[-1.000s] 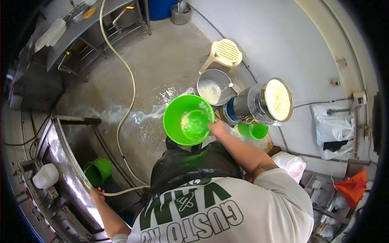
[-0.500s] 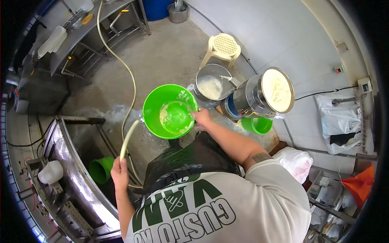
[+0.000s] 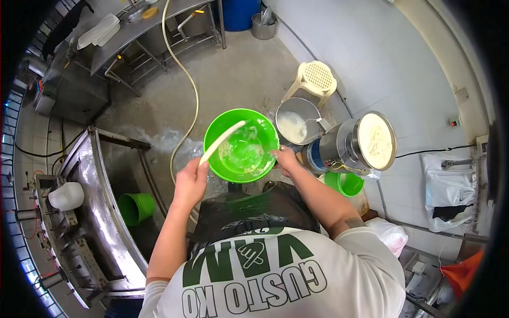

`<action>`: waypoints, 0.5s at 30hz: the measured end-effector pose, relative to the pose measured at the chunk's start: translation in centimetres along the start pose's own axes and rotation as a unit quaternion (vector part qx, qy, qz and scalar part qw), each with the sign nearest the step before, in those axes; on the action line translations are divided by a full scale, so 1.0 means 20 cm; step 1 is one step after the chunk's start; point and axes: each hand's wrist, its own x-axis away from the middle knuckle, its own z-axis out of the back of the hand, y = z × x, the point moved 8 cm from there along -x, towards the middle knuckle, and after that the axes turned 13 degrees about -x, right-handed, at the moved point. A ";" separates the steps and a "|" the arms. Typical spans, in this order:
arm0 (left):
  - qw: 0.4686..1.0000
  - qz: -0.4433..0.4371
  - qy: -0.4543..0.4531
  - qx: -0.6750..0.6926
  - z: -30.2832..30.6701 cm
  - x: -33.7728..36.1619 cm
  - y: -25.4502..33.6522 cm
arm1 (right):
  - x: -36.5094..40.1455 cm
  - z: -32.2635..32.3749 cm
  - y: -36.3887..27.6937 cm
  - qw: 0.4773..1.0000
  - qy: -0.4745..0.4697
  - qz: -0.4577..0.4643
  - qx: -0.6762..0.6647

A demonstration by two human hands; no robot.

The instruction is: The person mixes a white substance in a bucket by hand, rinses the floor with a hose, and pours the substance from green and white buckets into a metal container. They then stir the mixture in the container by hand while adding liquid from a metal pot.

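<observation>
My left hand (image 3: 193, 180) is closed around a pale hose (image 3: 225, 139), whose end points into a green bucket (image 3: 213, 161). Pale residue clings to the bucket's inside, and a wet, shiny patch covers its bottom. With its fingers closed, my right hand (image 3: 286, 160) grips the bucket's right rim. The bucket hangs tilted in front of my dark apron (image 3: 254, 209), its mouth facing up toward me. Whether water is leaving the hose is hard to make out.
A metal pot (image 3: 308, 108) with whitish contents stands right of the bucket, near a cream stool (image 3: 318, 76). Beside it is a metal machine (image 3: 339, 143) topped by a pale-filled bowl. Green buckets stand at right (image 3: 358, 185) and left (image 3: 137, 208), the latter by a steel table (image 3: 108, 199).
My left hand has moved right and up, bringing the hose end from beside the bucket to over its inside. My right hand still holds the rim.
</observation>
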 end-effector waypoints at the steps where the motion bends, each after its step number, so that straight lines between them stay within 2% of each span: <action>1: 1.000 0.000 0.000 0.001 -0.01 -0.01 0.02 | 0.01 0.00 0.00 1.000 -0.008 -0.001 -0.007; 3: 0.998 -0.016 -0.060 -0.002 -0.08 -0.02 0.09 | 0.04 0.00 -0.01 1.000 -0.005 0.005 -0.026; 5: 0.997 -0.032 -0.065 0.003 -0.10 -0.01 0.12 | 0.04 0.02 0.01 0.999 -0.003 0.009 -0.047; 7: 0.991 -0.062 -0.116 -0.018 -0.13 0.02 0.17 | 0.05 0.02 0.00 0.999 -0.016 0.009 -0.042; 8: 0.991 -0.062 -0.116 -0.018 -0.11 0.03 0.18 | 0.05 0.02 -0.01 0.999 -0.016 0.009 -0.042; 10: 0.981 -0.056 -0.182 -0.040 -0.12 0.07 0.20 | 0.07 0.02 -0.04 0.999 -0.010 0.012 -0.046; 13: 0.970 -0.043 -0.234 -0.052 -0.09 0.11 0.25 | 0.06 0.02 -0.07 1.000 -0.012 0.019 -0.011; 15: 0.975 -0.050 -0.210 -0.046 -0.09 0.11 0.24 | 0.03 0.01 -0.08 0.999 -0.018 0.037 -0.012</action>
